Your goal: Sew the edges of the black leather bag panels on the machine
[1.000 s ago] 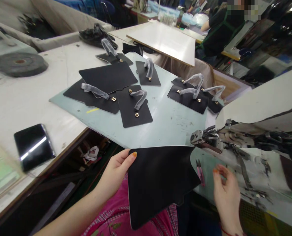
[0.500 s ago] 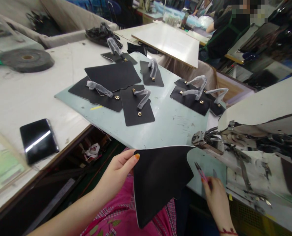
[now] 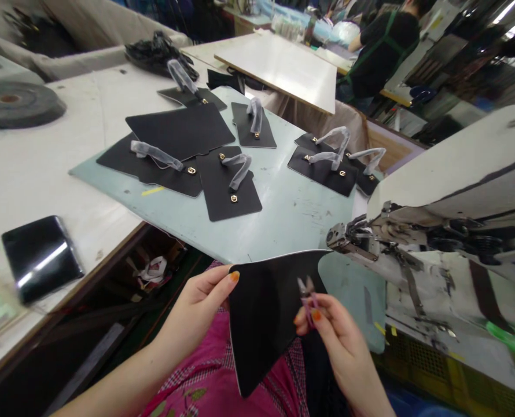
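Observation:
My left hand [image 3: 199,304] pinches the left edge of a black leather panel [image 3: 261,315] that hangs over my lap. My right hand [image 3: 333,339] is closed on small pink thread snips [image 3: 306,291], their tips pointing up against the panel's right side. The sewing machine's head [image 3: 353,238] sits just above and to the right of the panel. Several finished black panels with grey wrapped handles [image 3: 234,191] lie spread on the pale green board [image 3: 292,214] ahead.
A black phone [image 3: 40,258] lies on the white table at the left. A dark tape roll [image 3: 14,104] sits at the far left. A white board [image 3: 279,69] lies farther back. A person in a dark top [image 3: 376,52] works at the far bench.
My right hand picked the pink snips off the machine bed and brought them left, up against the black panel. The panel has folded narrower in my left hand.

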Demonstrator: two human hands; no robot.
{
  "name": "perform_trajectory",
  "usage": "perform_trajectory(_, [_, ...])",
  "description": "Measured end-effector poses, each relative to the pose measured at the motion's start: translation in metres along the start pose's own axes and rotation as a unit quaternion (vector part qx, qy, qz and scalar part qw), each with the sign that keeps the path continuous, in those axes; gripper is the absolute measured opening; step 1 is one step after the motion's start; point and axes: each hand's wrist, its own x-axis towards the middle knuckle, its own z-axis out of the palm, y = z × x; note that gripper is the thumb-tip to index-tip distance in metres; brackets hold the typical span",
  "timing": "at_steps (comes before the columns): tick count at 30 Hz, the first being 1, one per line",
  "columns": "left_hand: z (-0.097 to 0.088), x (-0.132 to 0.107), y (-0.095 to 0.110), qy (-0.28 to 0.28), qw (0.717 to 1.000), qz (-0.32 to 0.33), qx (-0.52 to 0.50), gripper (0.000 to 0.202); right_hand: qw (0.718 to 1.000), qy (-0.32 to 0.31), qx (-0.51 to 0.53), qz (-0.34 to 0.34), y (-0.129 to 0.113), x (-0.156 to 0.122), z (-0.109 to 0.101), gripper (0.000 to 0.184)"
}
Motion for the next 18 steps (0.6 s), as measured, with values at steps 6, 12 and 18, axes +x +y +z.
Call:
perform_trajectory(6, [-0.001, 0.0, -0.001, 0.004, 1.0, -0.003, 0.002, 0.033, 0.98, -0.02, -0.18, -0.087, -0.02, 0.033, 0.043, 0.02])
perform_trajectory(12, [-0.001, 0.0, 0.0, -0.001, 1.0, 0.008, 0.004, 0.031, 0.974, -0.019, -0.206, -0.092, -0.018, 0.038, 0.048, 0.015])
perform_trajectory(18, [0.0, -0.002, 0.003, 0.001, 0.998, 0.021, 0.052, 0.031, 0.966, 0.01, -0.231, -0.116, -0.022, 0.038, 0.055, 0.017])
